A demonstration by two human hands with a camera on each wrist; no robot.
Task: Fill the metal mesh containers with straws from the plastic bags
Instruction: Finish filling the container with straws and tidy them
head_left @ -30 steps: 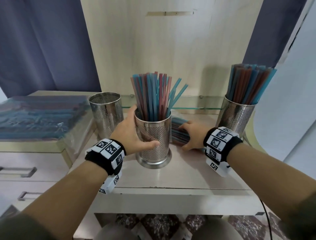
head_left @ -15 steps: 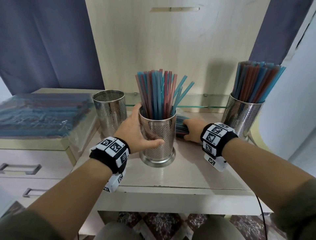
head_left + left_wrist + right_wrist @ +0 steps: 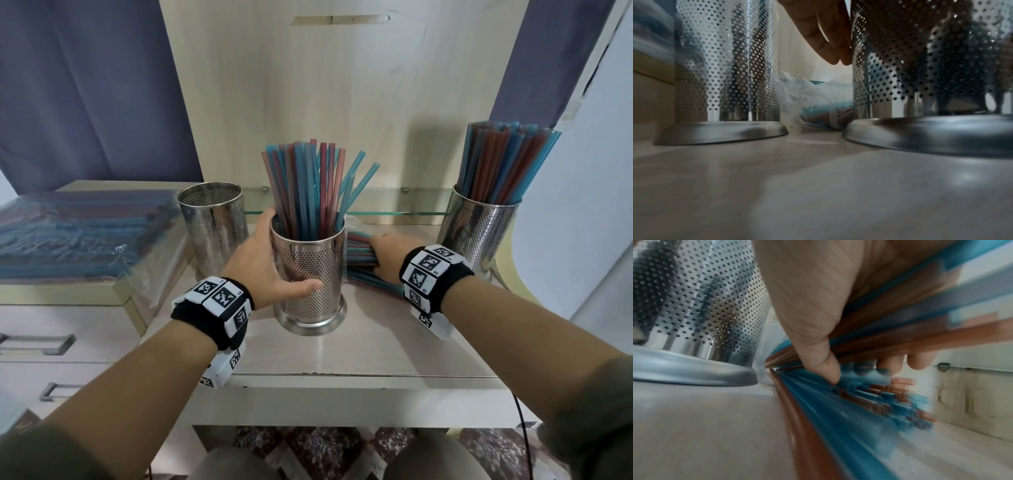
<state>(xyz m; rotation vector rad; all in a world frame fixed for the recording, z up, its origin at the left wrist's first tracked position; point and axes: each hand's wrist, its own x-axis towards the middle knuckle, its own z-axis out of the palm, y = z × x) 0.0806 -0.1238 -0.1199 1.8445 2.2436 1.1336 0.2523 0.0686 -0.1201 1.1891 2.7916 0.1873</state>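
Observation:
My left hand (image 3: pixel 263 267) grips the middle mesh container (image 3: pixel 310 274), which stands on the table (image 3: pixel 359 353) and holds several blue and red straws (image 3: pixel 308 185). Just right of it, behind the container, my right hand (image 3: pixel 385 255) grips a bunch of blue and red straws (image 3: pixel 359 253) lying partly in a clear plastic bag. In the right wrist view the thumb (image 3: pixel 818 356) and fingers close round that bunch (image 3: pixel 869 395). In the left wrist view my fingers (image 3: pixel 830 40) lie against the container wall (image 3: pixel 920 65), and the bag (image 3: pixel 813 104) shows behind.
An empty mesh container (image 3: pixel 214 226) stands left of the middle one. A third container (image 3: pixel 479 233), packed with straws, is at the right. Bags of straws (image 3: pixel 68 229) lie stacked on the drawer unit at the left. A glass shelf (image 3: pixel 394 205) runs along the back.
My right hand has reached further behind the middle container and closed on the lying straws. The left hand stays on the container. The head view has shifted slightly.

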